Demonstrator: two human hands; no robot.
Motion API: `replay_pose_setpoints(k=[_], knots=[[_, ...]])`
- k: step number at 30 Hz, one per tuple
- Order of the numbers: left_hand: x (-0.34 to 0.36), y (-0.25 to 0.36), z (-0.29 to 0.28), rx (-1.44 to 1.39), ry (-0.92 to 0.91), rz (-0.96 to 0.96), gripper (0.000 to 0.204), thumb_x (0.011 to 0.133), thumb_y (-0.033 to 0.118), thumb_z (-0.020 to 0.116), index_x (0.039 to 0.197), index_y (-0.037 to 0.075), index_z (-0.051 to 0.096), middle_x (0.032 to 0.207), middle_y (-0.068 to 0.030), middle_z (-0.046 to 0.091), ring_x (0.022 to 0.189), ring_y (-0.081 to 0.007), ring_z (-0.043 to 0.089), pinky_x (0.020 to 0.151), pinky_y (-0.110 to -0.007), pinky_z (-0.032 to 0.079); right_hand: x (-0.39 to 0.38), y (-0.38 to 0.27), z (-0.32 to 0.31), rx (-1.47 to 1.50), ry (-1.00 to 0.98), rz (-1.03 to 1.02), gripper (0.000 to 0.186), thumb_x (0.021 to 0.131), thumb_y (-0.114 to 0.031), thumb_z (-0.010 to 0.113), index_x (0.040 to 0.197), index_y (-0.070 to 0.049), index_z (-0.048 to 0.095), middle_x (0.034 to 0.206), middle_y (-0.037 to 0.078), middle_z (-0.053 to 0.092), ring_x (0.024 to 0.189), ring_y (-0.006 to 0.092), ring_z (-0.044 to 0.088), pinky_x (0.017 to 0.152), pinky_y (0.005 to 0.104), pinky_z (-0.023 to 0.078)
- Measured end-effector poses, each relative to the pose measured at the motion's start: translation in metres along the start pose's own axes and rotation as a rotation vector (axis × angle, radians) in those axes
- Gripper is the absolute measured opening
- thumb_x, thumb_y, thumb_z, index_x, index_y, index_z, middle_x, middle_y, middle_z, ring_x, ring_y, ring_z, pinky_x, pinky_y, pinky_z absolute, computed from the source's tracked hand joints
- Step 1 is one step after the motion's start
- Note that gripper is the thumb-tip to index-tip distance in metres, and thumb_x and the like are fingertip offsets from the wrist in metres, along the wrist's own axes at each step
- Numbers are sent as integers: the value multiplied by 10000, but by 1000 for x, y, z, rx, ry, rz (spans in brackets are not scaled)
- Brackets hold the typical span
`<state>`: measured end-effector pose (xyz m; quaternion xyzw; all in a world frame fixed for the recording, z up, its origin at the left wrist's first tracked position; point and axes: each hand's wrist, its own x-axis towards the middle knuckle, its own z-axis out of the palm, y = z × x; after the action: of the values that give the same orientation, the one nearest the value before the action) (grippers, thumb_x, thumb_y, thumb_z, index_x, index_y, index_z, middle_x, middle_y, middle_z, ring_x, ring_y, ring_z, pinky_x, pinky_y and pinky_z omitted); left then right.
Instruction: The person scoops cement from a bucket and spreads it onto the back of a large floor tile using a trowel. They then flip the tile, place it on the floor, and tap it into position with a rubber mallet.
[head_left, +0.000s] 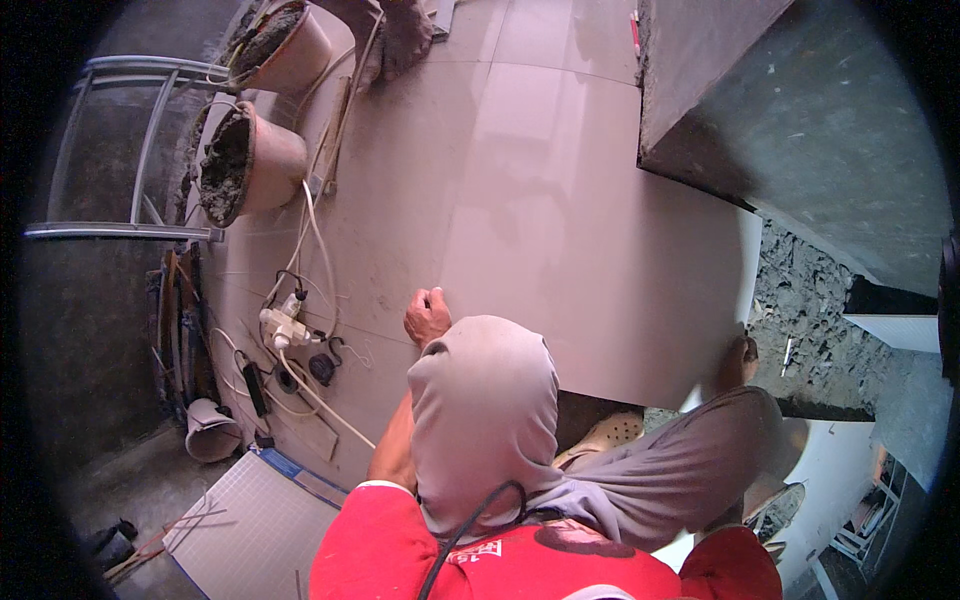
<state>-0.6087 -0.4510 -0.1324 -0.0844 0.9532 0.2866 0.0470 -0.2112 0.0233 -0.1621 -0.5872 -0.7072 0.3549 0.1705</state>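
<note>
My left hand [428, 318] rests on the pale floor tiling, beside the left edge of a large glossy tile [590, 250]. Its fingers are curled together with the thumb up; whatever they might pinch is too small to make out. At the tile's right edge, past my bent knee in grey trousers [680, 450], part of my right hand [742, 362] shows. It seems to touch that edge, but shadow and the knee hide its fingers. Beneath the tile's near edge lies a dark gap, with my light perforated clog [612, 430] beside it.
Two mortar buckets [275, 160] and a metal ladder [150, 150] stand at left. Nearer are a white power strip [285, 325] with loose cables, a small pail [212, 432] and a gridded tile [245, 530]. Rough mortar [815, 300] and a concrete block [830, 130] lie right.
</note>
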Motion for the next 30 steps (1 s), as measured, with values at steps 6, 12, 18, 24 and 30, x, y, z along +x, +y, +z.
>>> replay_pose_setpoints(k=[6,12,18,24,30], knots=[[-6,6,-14,-26,10,-9,328,870,383,716,805,62,708,754,-115,707,696,-293,670,714,-427,524,3,-22,-10,-284,-99,-46,383,1003,-350,522,1073,-14,692,980,183,689,909,333,621,804,458,498],[-12,21,-30,36,-137,-75,281,884,339,720,884,60,747,804,-111,747,748,-273,711,758,-410,547,3,-42,-24,-468,-189,-73,415,1018,-387,513,1112,-31,703,1082,244,714,1030,435,676,886,505,516],[-11,31,-43,72,-258,-25,261,892,288,682,984,56,758,932,-139,756,879,-296,717,833,-419,543,13,-36,-27,-789,-380,-296,412,1017,-407,512,1093,-52,707,1087,250,706,1031,472,658,895,544,506],[-2,28,-45,205,-329,67,308,890,289,650,1073,68,760,1010,-162,749,953,-335,705,884,-447,530,19,-26,-22,-912,-286,-313,395,1013,-412,519,1020,-62,702,1001,221,706,954,461,661,838,562,515],[6,35,-48,231,-398,50,299,877,282,626,974,39,771,934,-207,739,904,-388,703,842,-471,537,30,17,-18,-841,-191,-631,295,902,-327,648,963,-44,708,936,154,721,891,367,711,743,454,575]])
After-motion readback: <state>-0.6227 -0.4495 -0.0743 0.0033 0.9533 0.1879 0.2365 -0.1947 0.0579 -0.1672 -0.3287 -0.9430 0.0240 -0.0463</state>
